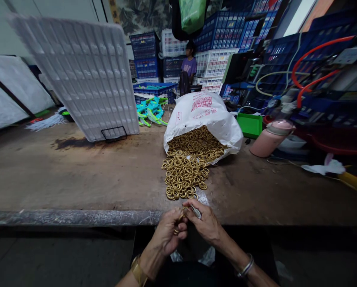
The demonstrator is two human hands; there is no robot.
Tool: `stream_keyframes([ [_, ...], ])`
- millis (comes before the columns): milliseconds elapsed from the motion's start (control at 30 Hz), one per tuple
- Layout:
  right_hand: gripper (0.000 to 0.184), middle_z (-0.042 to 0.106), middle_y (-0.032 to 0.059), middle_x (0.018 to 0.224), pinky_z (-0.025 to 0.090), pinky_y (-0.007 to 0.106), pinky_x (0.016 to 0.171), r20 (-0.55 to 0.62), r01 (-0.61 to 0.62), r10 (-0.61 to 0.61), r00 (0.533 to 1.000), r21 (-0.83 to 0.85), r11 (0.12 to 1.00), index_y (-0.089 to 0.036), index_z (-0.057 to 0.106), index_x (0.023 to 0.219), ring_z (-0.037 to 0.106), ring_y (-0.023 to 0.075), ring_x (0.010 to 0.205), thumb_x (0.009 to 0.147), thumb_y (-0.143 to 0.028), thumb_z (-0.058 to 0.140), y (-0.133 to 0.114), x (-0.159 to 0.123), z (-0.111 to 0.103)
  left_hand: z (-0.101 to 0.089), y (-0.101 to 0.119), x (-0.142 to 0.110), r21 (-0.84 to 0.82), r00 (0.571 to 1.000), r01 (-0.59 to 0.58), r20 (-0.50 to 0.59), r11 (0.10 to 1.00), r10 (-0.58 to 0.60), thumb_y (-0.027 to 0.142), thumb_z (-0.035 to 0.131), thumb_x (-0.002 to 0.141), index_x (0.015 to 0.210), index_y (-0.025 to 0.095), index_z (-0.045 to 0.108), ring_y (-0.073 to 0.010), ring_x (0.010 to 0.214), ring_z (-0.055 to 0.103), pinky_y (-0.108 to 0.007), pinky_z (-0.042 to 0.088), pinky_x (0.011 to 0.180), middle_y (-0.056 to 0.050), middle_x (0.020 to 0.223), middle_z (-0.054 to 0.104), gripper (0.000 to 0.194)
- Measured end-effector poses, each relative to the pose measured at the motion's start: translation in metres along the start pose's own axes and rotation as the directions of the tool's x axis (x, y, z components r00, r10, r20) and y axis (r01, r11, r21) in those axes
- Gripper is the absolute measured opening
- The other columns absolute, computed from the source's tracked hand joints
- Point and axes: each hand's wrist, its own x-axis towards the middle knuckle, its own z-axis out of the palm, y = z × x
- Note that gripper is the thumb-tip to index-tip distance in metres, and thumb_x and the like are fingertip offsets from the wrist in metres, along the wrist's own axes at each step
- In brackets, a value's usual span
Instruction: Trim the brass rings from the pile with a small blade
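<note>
Close together at the table's front edge, my two hands work on a gold-coloured ring (183,213). My left hand (168,231) is closed, its fingertips pinching that ring, and another ring shows lower among its fingers. My right hand (206,223) is closed round a small silvery metal tool (196,211), mostly hidden by the fingers; its kind I cannot make out. Just beyond both hands lies a heap of gold-coloured rings (184,175). It spills from the mouth of a white woven sack (205,113) lying on its side with more rings inside.
A ribbed whitish plastic panel (85,75) leans upright at the left on a black wire stand (114,133). Right of the sack are a green tray (249,125) and a pink bottle (271,137). Stacked crates (216,30) and a seated person (188,67) are behind.
</note>
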Motion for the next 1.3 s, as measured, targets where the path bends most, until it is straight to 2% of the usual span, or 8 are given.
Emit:
stream_keyframes([
  [233, 0.027, 0.059, -0.0005, 0.066, 0.040, 0.024, 0.065, 0.007, -0.050, 0.050, 0.999, 0.042, 0.998, -0.017, 0.055, 0.078, 0.054, 0.0133, 0.068, 0.081, -0.041, 0.042, 0.000, 0.003, 0.002, -0.001, 0.001, 0.003, -0.132, 0.993, 0.119, -0.012, 0.984, -0.121, 0.011, 0.053, 0.074, 0.076, 0.011, 0.049, 0.0009, 0.034, 0.027, -0.011, 0.017, 0.034, 0.004, 0.054, 0.045, 0.004],
  [400, 0.029, 0.059, 0.0001, 0.065, 0.040, 0.023, 0.062, -0.008, -0.038, 0.038, 0.999, 0.058, 0.998, -0.017, 0.056, 0.074, 0.054, 0.0133, 0.065, 0.080, -0.042, 0.041, 0.000, 0.003, 0.003, 0.001, 0.001, 0.001, -0.187, 0.986, 0.163, 0.009, 0.969, -0.165, 0.008, 0.047, 0.077, 0.070, 0.011, 0.047, 0.0015, 0.034, 0.026, -0.010, 0.015, 0.033, 0.003, 0.053, 0.045, 0.007],
  [500, 0.030, 0.059, 0.0010, 0.066, 0.040, 0.024, 0.061, -0.094, -0.043, 0.046, 0.994, 0.028, 0.999, -0.017, 0.057, 0.073, 0.054, 0.0135, 0.064, 0.080, -0.041, 0.040, 0.006, 0.003, 0.002, 0.003, 0.002, -0.001, -0.208, 0.978, 0.206, 0.073, 0.956, -0.195, 0.008, 0.048, 0.076, 0.073, 0.010, 0.048, 0.0019, 0.034, 0.024, -0.010, 0.014, 0.034, 0.003, 0.054, 0.044, 0.004],
  [633, 0.025, 0.057, -0.0003, 0.062, 0.039, 0.023, 0.059, -0.151, -0.029, 0.006, 0.988, -0.150, 0.988, -0.019, 0.055, 0.070, 0.051, 0.0125, 0.060, 0.081, -0.034, 0.038, 0.014, 0.000, -0.001, 0.004, 0.003, -0.002, -0.198, 0.980, 0.192, 0.093, 0.961, -0.176, 0.010, 0.052, 0.075, 0.073, 0.009, 0.048, 0.0021, 0.035, 0.023, -0.011, 0.014, 0.034, 0.003, 0.057, 0.044, 0.004],
  [867, 0.021, 0.059, 0.0012, 0.072, 0.036, 0.022, 0.059, 0.022, 0.132, -0.137, 0.990, -0.456, 0.880, -0.020, 0.053, 0.076, 0.053, 0.0128, 0.065, 0.069, -0.010, 0.036, 0.015, -0.012, 0.001, 0.002, 0.000, 0.002, -0.187, 0.991, 0.137, 0.013, 0.973, -0.137, 0.012, 0.047, 0.078, 0.069, 0.010, 0.047, 0.0007, 0.034, 0.026, -0.011, 0.014, 0.033, 0.004, 0.052, 0.042, 0.009],
  [967, 0.026, 0.060, 0.0020, 0.073, 0.033, 0.023, 0.057, 0.023, 0.088, -0.092, 0.995, -0.585, 0.806, -0.019, 0.052, 0.078, 0.053, 0.0133, 0.064, 0.063, -0.006, 0.035, 0.015, -0.013, 0.001, 0.003, 0.001, 0.000, -0.159, 0.993, 0.115, 0.035, 0.981, -0.111, 0.011, 0.051, 0.074, 0.066, 0.011, 0.045, 0.0011, 0.034, 0.024, -0.012, 0.013, 0.034, 0.004, 0.052, 0.043, 0.010],
  [1133, 0.028, 0.061, 0.0035, 0.074, 0.031, 0.023, 0.056, -0.138, -0.095, -0.006, 0.990, -0.710, 0.698, -0.018, 0.052, 0.080, 0.054, 0.0139, 0.063, 0.062, -0.004, 0.036, 0.023, -0.006, -0.015, 0.001, 0.002, -0.010, -0.117, 0.991, 0.091, 0.105, 0.989, -0.079, 0.014, 0.060, 0.067, 0.072, 0.011, 0.048, 0.0013, 0.035, 0.024, -0.013, 0.013, 0.035, 0.003, 0.055, 0.048, 0.013],
  [1300, 0.020, 0.060, 0.0028, 0.068, 0.031, 0.024, 0.055, -0.259, -0.175, -0.008, 0.966, -0.675, 0.717, -0.019, 0.053, 0.079, 0.055, 0.0150, 0.063, 0.072, -0.011, 0.037, 0.031, 0.008, -0.029, -0.007, -0.004, -0.014, -0.070, 0.989, 0.079, 0.128, 0.994, -0.070, 0.017, 0.059, 0.068, 0.084, 0.013, 0.051, -0.0001, 0.035, 0.028, -0.014, 0.015, 0.036, 0.004, 0.054, 0.049, 0.018],
])
